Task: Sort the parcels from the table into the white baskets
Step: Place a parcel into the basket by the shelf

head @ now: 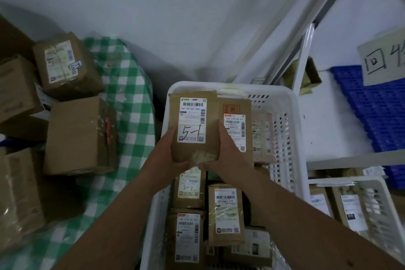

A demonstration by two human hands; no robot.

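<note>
Already the white basket (291, 103) holds several labelled parcels, and both hands, left hand (168, 153) and right hand (230, 151), grip the parcel marked 5-1 (194, 125) over it. More boxes (79, 136) wait on the checked table (131, 98), so much sorting seemingly remains.

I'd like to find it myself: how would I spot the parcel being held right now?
Start at the big white basket beside the green checked tablecloth. Above its far end, the left hand and right hand grip a flat brown parcel. Its white label alone bears a large handwritten "5-1".
</note>
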